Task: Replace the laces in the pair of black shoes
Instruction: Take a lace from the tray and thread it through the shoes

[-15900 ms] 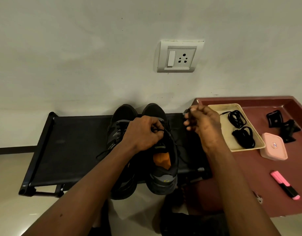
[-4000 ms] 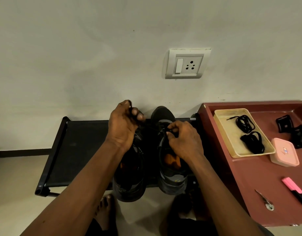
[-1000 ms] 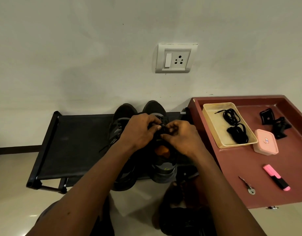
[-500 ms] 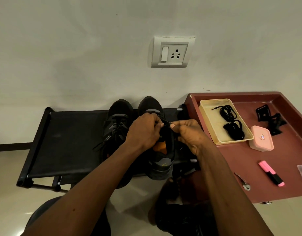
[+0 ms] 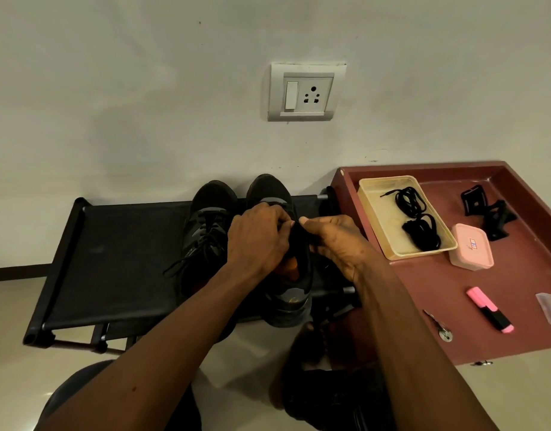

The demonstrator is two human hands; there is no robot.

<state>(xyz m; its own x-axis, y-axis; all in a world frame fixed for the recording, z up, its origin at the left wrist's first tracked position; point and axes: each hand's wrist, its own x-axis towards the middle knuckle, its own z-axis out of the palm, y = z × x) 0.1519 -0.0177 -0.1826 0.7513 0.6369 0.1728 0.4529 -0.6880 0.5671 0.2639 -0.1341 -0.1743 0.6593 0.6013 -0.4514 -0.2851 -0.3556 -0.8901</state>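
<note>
1. Grip: left hand (image 5: pixel 258 241) and right hand (image 5: pixel 339 244) pinch the tongue of the right black shoe (image 5: pixel 288 301), covering its eyelets.
2. Two shoes on a black rack (image 5: pixel 118 259); left black shoe (image 5: pixel 205 213) laced.
3. Table (image 5: pixel 423 290) alongside: one tray (image 5: pixel 378 219), two lace coils (image 5: pixel 422 233), one pink box (image 5: pixel 471 247).

dim indoor light, soft shadows, wide-angle bend at edges, img slightly soft.

Hands (image 5: pixel 258 241) closer together (atop right shoe (image 5: pixel 286 306))
</note>
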